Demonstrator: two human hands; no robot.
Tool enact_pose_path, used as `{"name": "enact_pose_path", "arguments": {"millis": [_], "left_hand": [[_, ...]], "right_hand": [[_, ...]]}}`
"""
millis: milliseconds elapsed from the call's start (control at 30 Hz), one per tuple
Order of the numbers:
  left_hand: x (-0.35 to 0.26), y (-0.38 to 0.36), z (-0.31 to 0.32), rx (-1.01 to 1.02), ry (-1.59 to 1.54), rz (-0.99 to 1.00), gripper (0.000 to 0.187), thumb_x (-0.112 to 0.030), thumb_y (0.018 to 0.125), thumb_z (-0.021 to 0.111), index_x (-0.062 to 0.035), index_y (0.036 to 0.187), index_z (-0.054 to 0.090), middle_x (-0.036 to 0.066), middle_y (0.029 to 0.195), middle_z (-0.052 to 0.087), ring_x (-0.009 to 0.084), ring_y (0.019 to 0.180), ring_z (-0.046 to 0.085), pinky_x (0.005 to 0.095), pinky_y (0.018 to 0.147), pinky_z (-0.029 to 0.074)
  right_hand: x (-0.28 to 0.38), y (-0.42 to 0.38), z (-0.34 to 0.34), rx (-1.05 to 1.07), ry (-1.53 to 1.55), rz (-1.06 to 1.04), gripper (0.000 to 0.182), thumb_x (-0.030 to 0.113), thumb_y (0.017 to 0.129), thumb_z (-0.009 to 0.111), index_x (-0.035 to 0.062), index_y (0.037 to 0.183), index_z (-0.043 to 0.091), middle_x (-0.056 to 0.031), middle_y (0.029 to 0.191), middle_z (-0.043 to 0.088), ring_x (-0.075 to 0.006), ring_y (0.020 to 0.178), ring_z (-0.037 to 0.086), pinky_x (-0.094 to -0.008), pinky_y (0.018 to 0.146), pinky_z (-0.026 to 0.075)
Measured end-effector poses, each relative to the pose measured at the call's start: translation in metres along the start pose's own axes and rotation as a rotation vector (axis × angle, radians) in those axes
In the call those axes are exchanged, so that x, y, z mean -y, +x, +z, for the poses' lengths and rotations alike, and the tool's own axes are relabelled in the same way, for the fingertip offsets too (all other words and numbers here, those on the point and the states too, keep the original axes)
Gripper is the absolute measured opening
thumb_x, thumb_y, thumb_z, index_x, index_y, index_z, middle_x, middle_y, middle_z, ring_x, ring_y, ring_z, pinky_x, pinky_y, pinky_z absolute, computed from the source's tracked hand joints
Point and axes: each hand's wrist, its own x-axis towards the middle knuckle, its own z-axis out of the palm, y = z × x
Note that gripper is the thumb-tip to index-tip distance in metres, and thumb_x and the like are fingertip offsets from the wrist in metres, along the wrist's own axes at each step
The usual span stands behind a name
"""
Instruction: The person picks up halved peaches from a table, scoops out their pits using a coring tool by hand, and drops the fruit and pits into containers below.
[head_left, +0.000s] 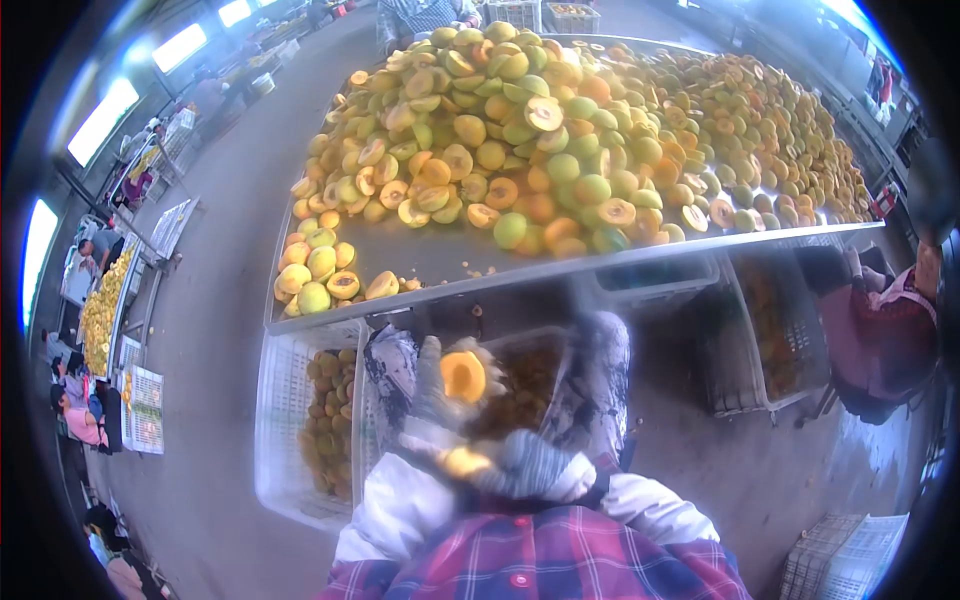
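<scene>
In a grey, dirty glove, my left hand (431,388) grips a halved yellow peach (462,377), its orange cut face with a round hollow turned up. My right hand (530,463), in a grey-blue knit glove, is closed and blurred near my left wrist. At its fingertips is a yellow-orange peach piece (465,461), smeared by motion. Both hands are over my lap, below the edge of a metal table (430,262). Whole and halved peaches (470,130) are heaped on it, with a small group (318,268) at the near left corner.
A white crate (283,430) of fruit stands left of my legs. Another fruit-filled crate (525,370) is between my knees, and one more (745,330) stands to the right. A seated person (885,340) is at right. Stacked crates (845,555) sit lower right; other people work at left.
</scene>
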Motion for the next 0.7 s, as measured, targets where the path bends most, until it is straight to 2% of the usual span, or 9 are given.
{"name": "enact_pose_path", "arguments": {"millis": [67, 167, 233, 267, 333, 367, 533, 600, 700], "left_hand": [[-0.027, 0.002, -0.025, 0.394, -0.127, -0.025, 0.053, -0.054, 0.093, 0.047, -0.0046, 0.108, 0.060, 0.015, 0.096, 0.062, 0.0299, 0.087, 0.062, 0.0458, 0.074, 0.055], [-0.068, -0.026, -0.030, 0.024, 0.012, 0.218, 0.047, -0.051, 0.093, 0.050, -0.0056, 0.097, 0.061, 0.010, 0.083, 0.062, 0.0214, 0.072, 0.062, 0.0360, 0.064, 0.055], [-0.097, -0.051, -0.055, -0.178, 0.338, 0.512, 0.050, -0.050, 0.096, 0.045, -0.0022, 0.099, 0.060, 0.007, 0.085, 0.061, 0.0183, 0.076, 0.060, 0.0278, 0.069, 0.051], [-0.110, -0.032, -0.119, -0.394, 0.660, 0.687, 0.041, -0.042, 0.096, 0.049, -0.0035, 0.097, 0.063, 0.009, 0.086, 0.064, 0.0197, 0.076, 0.062, 0.0310, 0.068, 0.052], [-0.141, -0.034, -0.183, -0.794, 1.633, 0.855, 0.030, -0.029, 0.093, 0.053, -0.0015, 0.098, 0.063, 0.016, 0.092, 0.065, 0.0309, 0.085, 0.062, 0.0387, 0.079, 0.050], [-0.141, -0.025, -0.206, -1.138, 1.613, 0.911, 0.027, -0.028, 0.092, 0.054, -0.0027, 0.097, 0.063, 0.016, 0.091, 0.064, 0.0332, 0.086, 0.061, 0.0390, 0.079, 0.048], [-0.119, -0.010, -0.068, -0.431, 1.274, 0.898, 0.028, -0.026, 0.094, 0.057, -0.0004, 0.104, 0.059, 0.016, 0.095, 0.059, 0.0274, 0.090, 0.057, 0.0384, 0.081, 0.046], [-0.115, 0.001, 0.039, -0.063, 1.447, 1.281, 0.029, -0.019, 0.089, 0.062, 0.0008, 0.110, 0.060, 0.017, 0.107, 0.063, 0.0296, 0.100, 0.059, 0.0349, 0.090, 0.047], [-0.087, 0.101, 0.073, 0.048, 1.535, 0.947, 0.048, -0.030, 0.082, 0.069, 0.0017, 0.116, 0.057, 0.021, 0.119, 0.059, 0.0347, 0.110, 0.057, 0.0395, 0.095, 0.045]], "right_hand": [[0.002, -0.003, 0.015, -0.209, 0.450, -0.177, 0.033, 0.029, 0.097, 0.052, 0.0048, 0.118, 0.062, -0.0117, 0.094, 0.068, -0.0220, 0.083, 0.064, -0.0349, 0.071, 0.048], [-0.023, 0.001, 0.027, -0.370, 0.206, -0.202, 0.038, 0.029, 0.097, 0.053, 0.0013, 0.122, 0.059, -0.0130, 0.102, 0.067, -0.0236, 0.080, 0.065, -0.0364, 0.070, 0.048], [0.024, 0.001, -0.016, 0.055, 0.730, 0.395, 0.044, 0.037, 0.096, 0.053, 0.0005, 0.120, 0.058, -0.0135, 0.100, 0.067, -0.0238, 0.075, 0.064, -0.0362, 0.070, 0.049], [-0.055, 0.023, 0.023, -0.210, 0.144, -0.284, 0.058, 0.053, 0.095, 0.046, 0.0029, 0.118, 0.061, -0.0097, 0.094, 0.067, -0.0211, 0.069, 0.060, -0.0354, 0.069, 0.048], [-0.046, 0.025, 0.018, 0.162, 0.276, 0.662, 0.070, 0.064, 0.093, 0.037, 0.0037, 0.115, 0.064, -0.0101, 0.089, 0.066, -0.0210, 0.069, 0.057, -0.0347, 0.071, 0.048], [-0.044, 0.025, 0.020, 0.100, 0.345, 0.609, 0.073, 0.066, 0.092, 0.035, 0.0032, 0.113, 0.065, -0.0110, 0.087, 0.067, -0.0214, 0.071, 0.058, -0.0348, 0.073, 0.047], [-0.066, 0.033, 0.017, 0.089, 0.358, 0.547, 0.075, 0.068, 0.092, 0.032, 0.0035, 0.114, 0.064, -0.0138, 0.083, 0.067, -0.0205, 0.078, 0.062, -0.0329, 0.075, 0.048], [-0.040, 0.024, -0.003, 0.179, 0.542, 0.522, 0.066, 0.061, 0.095, 0.037, 0.0042, 0.122, 0.060, -0.0129, 0.096, 0.067, -0.0145, 0.085, 0.062, -0.0286, 0.076, 0.050], [-0.299, 0.042, 0.134, 0.248, 1.522, 0.036, 0.048, 0.032, 0.099, 0.047, 0.0032, 0.137, 0.045, -0.0108, 0.137, 0.046, -0.0136, 0.113, 0.055, -0.0255, 0.090, 0.048]]}}
